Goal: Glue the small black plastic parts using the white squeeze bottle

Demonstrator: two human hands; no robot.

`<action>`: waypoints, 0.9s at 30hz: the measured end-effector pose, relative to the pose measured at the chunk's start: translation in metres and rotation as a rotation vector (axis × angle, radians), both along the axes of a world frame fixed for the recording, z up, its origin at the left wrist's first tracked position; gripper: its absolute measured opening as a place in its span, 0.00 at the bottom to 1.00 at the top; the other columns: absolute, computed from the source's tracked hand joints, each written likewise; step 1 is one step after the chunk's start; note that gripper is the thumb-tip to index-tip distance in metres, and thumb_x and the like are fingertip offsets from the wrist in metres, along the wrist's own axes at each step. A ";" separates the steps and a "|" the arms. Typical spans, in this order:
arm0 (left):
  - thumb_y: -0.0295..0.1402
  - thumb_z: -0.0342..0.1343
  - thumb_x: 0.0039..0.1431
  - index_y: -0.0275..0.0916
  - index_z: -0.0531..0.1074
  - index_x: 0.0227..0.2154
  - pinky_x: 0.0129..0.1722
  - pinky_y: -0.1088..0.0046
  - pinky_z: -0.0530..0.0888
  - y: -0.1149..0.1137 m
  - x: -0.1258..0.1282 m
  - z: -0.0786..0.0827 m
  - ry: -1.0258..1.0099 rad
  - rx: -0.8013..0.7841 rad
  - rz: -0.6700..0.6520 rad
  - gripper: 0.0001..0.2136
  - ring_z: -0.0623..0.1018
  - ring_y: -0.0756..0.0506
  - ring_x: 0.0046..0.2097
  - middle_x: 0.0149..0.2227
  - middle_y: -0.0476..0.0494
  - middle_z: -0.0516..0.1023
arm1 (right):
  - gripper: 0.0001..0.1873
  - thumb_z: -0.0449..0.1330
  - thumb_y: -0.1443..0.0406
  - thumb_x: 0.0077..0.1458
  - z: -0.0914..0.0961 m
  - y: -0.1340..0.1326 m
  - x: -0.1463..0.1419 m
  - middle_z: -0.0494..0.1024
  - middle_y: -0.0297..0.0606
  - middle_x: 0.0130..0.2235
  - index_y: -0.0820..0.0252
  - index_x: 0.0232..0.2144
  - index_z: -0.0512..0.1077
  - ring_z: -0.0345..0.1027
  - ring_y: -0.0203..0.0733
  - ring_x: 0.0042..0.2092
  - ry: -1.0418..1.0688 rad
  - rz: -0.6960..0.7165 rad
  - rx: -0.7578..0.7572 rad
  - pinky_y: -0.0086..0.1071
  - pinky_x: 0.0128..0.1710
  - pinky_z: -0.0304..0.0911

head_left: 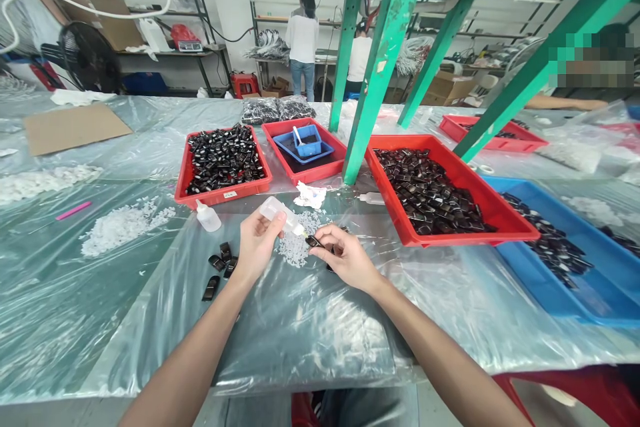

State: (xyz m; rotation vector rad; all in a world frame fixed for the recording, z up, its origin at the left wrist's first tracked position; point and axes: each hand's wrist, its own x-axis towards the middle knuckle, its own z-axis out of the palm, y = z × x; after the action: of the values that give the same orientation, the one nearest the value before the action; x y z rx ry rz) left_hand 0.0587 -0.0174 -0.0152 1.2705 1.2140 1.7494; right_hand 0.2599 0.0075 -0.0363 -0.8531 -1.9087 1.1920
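Observation:
My left hand [260, 240] is closed around a translucent squeeze bottle [280, 215], tilted so its nozzle points down to the right. Between the thumb and fingers of my right hand [345, 255] is a small black plastic part [314, 241]. The bottle's tip is at or very near this part; whether they touch I cannot tell. Beneath both hands lies a pile of small whitish translucent pieces [294, 250]. Several more black parts [211, 288] lie on the table left of my left hand. Something black is partly hidden under my right hand.
Red trays of black parts stand at the left [225, 197] and right [415, 240]. Between them a red tray [310, 177] holds blue containers. A blue tray [560, 307] is far right. A green post [367, 93] rises ahead. A second squeeze bottle [208, 217] stands left.

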 end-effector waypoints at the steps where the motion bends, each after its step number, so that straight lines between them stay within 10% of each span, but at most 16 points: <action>1: 0.48 0.64 0.56 0.37 0.75 0.28 0.24 0.75 0.66 0.000 0.000 0.000 -0.002 -0.004 -0.006 0.17 0.69 0.50 0.24 0.24 0.48 0.74 | 0.14 0.64 0.55 0.60 0.000 0.000 0.000 0.71 0.28 0.27 0.56 0.39 0.67 0.54 0.32 0.23 0.002 0.007 -0.001 0.27 0.22 0.52; 27: 0.60 0.67 0.42 0.36 0.71 0.26 0.24 0.73 0.66 0.008 0.007 0.011 -0.209 -0.099 -0.081 0.28 0.67 0.51 0.25 0.25 0.46 0.71 | 0.29 0.68 0.39 0.42 -0.003 0.013 -0.002 0.82 0.42 0.29 0.55 0.33 0.76 0.72 0.40 0.21 0.004 -0.085 0.009 0.27 0.15 0.65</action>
State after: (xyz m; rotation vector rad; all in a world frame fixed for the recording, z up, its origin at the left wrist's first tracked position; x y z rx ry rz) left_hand 0.0657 -0.0098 -0.0043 1.0372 1.0995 1.6950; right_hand 0.2576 0.0209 -0.0393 -0.9168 -1.8547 1.1327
